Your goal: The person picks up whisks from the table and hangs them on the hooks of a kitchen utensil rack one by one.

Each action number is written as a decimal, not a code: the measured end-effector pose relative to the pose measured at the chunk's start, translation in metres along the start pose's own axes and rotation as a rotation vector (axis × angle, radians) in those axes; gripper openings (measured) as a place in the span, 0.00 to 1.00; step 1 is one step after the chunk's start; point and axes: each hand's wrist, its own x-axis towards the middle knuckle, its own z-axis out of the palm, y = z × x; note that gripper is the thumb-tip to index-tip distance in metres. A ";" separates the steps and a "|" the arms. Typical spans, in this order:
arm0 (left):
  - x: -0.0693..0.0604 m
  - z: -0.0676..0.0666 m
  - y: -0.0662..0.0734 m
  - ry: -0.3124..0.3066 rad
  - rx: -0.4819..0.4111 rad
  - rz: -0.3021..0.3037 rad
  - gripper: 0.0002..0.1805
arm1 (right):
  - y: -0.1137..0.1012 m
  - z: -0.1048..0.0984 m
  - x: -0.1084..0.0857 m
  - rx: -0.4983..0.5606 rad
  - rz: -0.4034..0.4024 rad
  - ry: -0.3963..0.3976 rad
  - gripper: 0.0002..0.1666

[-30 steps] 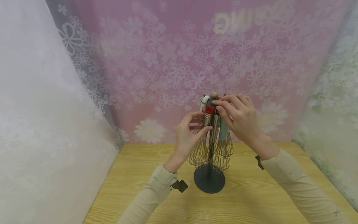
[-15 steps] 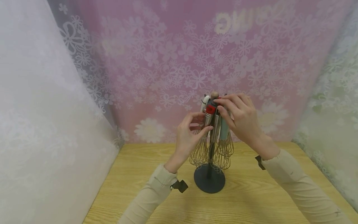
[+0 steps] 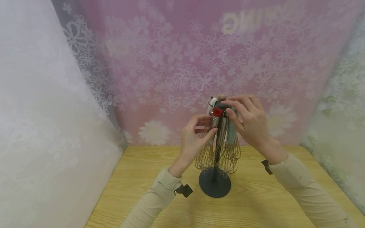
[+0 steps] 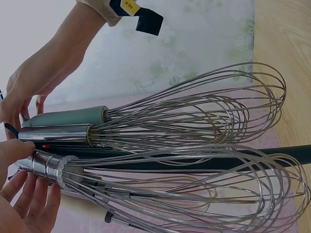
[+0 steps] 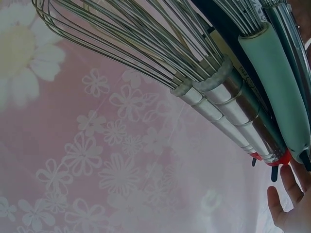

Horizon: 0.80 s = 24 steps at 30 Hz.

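In the head view, a black stand [image 3: 214, 183] with a round base and wooden knob [image 3: 221, 97] holds several hanging wire whisks. My left hand [image 3: 194, 139] grips a silver-handled whisk [image 4: 48, 166] with a red top [image 3: 218, 112], thumb on one side and fingers on the other. My right hand [image 3: 252, 123] holds the stand's top, its fingertips just below the knob; the exact contact is partly hidden. Close to its thumb hang another silver-handled whisk [image 4: 58, 134] and a whisk with a turquoise handle [image 5: 277, 90].
A white handle [image 3: 211, 104] hangs at the back left of the stand. The stand is on a wood-grain table [image 3: 137, 183]. Flower-patterned curtains [image 3: 182, 63] enclose the back and both sides.
The head view has shifted slightly, so the stand top and hanging whisks appear a little farther right. A red patch beside the right fingertips is now hidden. Both hands keep their places.
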 end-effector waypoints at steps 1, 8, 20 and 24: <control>0.000 0.000 0.003 -0.001 -0.001 -0.004 0.20 | 0.000 0.000 0.000 -0.001 0.001 0.004 0.31; -0.001 -0.001 0.006 0.000 -0.008 -0.024 0.20 | 0.002 -0.003 0.000 0.000 0.010 0.040 0.30; -0.001 -0.001 0.005 0.011 0.003 -0.021 0.20 | 0.006 -0.006 -0.004 -0.022 0.017 0.039 0.29; -0.001 -0.002 0.006 0.016 0.008 -0.024 0.19 | 0.007 -0.007 -0.005 -0.018 0.027 0.044 0.28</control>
